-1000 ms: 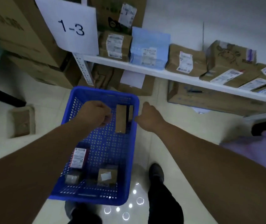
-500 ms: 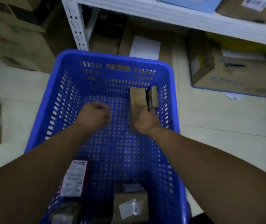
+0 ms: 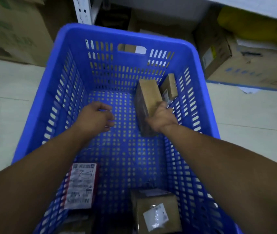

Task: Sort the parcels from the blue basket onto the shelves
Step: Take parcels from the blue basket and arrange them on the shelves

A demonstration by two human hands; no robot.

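So the blue basket (image 3: 122,33) is sitting on the pale floor (image 3: 245,115) in front of a white shelf post (image 3: 83,9), and both arms are reaching down into it. The right grip (image 3: 162,118) is curling round the near end of a tall brown parcel (image 3: 148,95) that's standing on edge toward the basket's far right corner. Right beside it, a smaller brown parcel (image 3: 169,86) is leaning against the right wall. The left grip (image 3: 95,118) is hovering over the basket's perforated bottom with loosely curled fingers, holding nothing. Nearer the camera, a red-edged parcel (image 3: 82,184) is lying flat against the left wall with a big white shipping label facing up; there's a barcode and lines of print on it, but it's all blurring too much to read. A squarish cardboard box (image 3: 156,211) is sitting in the near right part with a small white sticker on top, also unreadable. Outside the basket, big cartons (image 3: 13,31) are stacking up on the left, and a carton with blue markings (image 3: 235,65) is resting on the floor at right under something yellow (image 3: 245,22).
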